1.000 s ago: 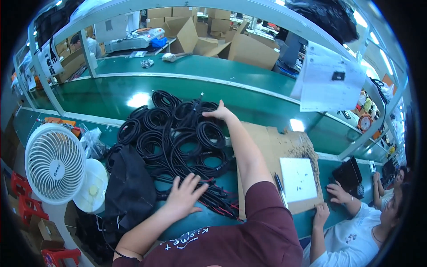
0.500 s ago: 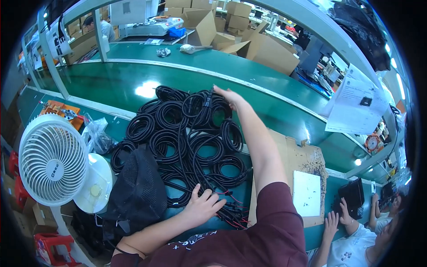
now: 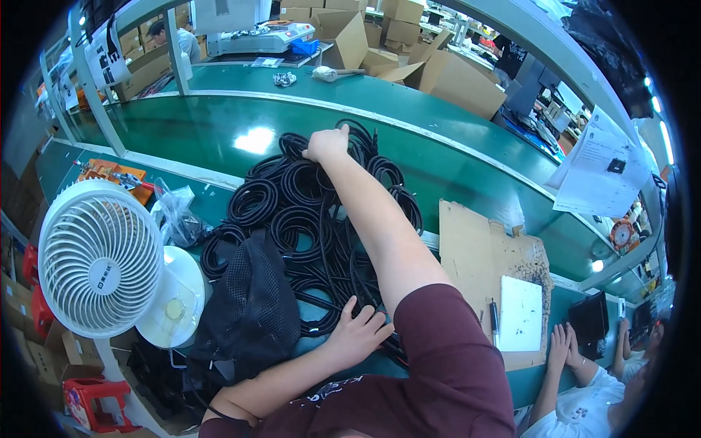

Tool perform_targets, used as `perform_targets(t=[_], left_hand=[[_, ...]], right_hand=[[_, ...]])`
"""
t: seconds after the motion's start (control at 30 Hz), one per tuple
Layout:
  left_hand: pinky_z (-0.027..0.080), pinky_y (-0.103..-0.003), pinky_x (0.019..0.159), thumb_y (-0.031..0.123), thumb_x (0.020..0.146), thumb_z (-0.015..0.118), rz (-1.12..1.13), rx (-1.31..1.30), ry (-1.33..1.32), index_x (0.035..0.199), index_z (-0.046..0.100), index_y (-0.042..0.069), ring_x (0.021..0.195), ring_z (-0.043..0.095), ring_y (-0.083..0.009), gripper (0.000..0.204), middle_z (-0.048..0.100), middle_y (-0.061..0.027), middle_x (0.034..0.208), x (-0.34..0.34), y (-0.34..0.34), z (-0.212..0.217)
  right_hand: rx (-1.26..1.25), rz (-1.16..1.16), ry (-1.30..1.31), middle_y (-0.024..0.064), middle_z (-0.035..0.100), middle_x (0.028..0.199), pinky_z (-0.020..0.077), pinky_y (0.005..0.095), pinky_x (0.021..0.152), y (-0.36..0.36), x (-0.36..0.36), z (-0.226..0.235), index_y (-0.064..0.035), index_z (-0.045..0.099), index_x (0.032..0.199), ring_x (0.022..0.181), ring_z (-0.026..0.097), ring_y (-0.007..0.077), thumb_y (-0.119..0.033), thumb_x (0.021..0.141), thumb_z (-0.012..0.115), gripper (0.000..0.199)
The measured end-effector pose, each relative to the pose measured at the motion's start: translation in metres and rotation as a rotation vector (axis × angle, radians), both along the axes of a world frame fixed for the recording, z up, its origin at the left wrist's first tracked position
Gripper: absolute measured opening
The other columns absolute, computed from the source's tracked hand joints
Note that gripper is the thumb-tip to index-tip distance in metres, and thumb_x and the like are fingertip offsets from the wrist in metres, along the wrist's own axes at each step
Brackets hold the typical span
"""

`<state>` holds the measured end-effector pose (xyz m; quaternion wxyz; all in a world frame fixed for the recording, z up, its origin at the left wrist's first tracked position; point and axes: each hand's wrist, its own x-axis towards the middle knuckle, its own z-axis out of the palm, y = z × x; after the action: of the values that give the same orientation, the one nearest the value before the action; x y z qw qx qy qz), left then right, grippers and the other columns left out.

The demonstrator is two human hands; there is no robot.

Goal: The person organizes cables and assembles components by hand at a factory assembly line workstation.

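Many coils of black cable (image 3: 296,226) lie heaped on the green workbench, some across its rail and onto the green surface beyond. My right hand (image 3: 326,144) reaches to the far end of the heap, its fingers curled on a coil of black cable (image 3: 358,135); the fingertips are partly hidden. At the near end, my left hand (image 3: 358,337) rests on the cables with its fingers apart and slightly bent. Red wire ends show in part beside it, mostly covered by my right sleeve. A black mesh fabric bag (image 3: 252,299) lies against the heap's left side.
A white fan (image 3: 102,259) stands at the left, near a clear plastic bag (image 3: 179,215). To the right are a cardboard sheet (image 3: 467,248), a white board (image 3: 521,314) and a dark pen-like tool (image 3: 494,319). A co-worker's hands (image 3: 566,347) are beyond.
My right hand has moved left across the heap's far end and its fingers have curled in. The far coils have shifted. My left hand stays on the near cables.
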<state>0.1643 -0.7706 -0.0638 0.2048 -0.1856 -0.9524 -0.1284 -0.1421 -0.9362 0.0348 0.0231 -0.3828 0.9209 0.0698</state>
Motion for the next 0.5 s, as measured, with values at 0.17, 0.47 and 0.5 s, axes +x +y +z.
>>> perform_targets(t=[0.17, 0.47, 0.5], left_hand=[[0.028, -0.056, 0.097, 0.026, 0.071, 0.063, 0.050, -0.002, -0.016, 0.106, 0.059, 0.018, 0.098, 0.049, -0.0196, 0.036, 0.050, -0.0015, 0.094, 0.003, -0.002, 0.001], [0.028, -0.052, 0.096, 0.021, 0.067, 0.061, 0.070, 0.000, 0.099, 0.102, 0.062, 0.019, 0.095, 0.050, -0.0176, 0.035, 0.051, 0.0005, 0.090, -0.004, 0.005, -0.003], [0.029, -0.050, 0.097, 0.020, 0.075, 0.055, 0.055, 0.024, 0.083, 0.102, 0.061, 0.017, 0.093, 0.052, -0.0175, 0.028, 0.051, 0.0002, 0.088, -0.005, 0.006, -0.001]], right_hand=[[-0.014, -0.290, 0.082, 0.0144, 0.016, 0.150, 0.0153, 0.0630, 0.102, 0.027, -0.012, 0.010, -0.0133, 0.046, 0.133, 0.136, 0.011, 0.0422, -0.055, 0.073, 0.059, 0.075], [-0.403, -0.356, -0.587, 0.0232, 0.040, 0.136, 0.0289, 0.0381, 0.105, 0.134, -0.146, -0.086, -0.0062, 0.048, 0.130, 0.128, 0.036, 0.0336, -0.064, 0.072, 0.054, 0.082], [-0.399, -0.359, -0.582, 0.0232, 0.040, 0.136, 0.0289, 0.0381, 0.105, 0.137, -0.151, -0.088, -0.0062, 0.048, 0.130, 0.128, 0.036, 0.0336, -0.064, 0.072, 0.054, 0.082]])
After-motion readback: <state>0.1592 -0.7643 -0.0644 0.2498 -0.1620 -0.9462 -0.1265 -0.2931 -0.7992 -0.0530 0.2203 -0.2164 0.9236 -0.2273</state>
